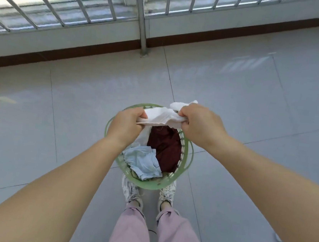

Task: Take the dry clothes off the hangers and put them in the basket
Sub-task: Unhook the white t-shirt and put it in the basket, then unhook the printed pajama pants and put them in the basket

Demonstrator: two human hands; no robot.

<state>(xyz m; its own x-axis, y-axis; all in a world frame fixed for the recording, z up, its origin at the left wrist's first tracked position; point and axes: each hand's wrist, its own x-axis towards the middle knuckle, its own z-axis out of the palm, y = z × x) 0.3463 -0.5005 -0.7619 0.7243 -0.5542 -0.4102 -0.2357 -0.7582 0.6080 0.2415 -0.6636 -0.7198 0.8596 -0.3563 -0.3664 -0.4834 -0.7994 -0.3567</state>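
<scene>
A round green basket (187, 158) stands on the tiled floor just in front of my feet. Inside it lie a dark red garment (166, 146) and a light blue garment (143, 161). Both hands hold a white garment (161, 118) stretched between them over the far side of the basket. My left hand (126, 124) grips its left edge, and part of the cloth hangs down into the basket. My right hand (200, 126) grips the bunched right end. No hanger is in view.
A metal railing (141, 14) with a post fixed to the floor runs along the window wall ahead, above a brown skirting board. Grey floor tiles (247, 103) surround the basket. My white shoes (132, 190) touch the basket's near side.
</scene>
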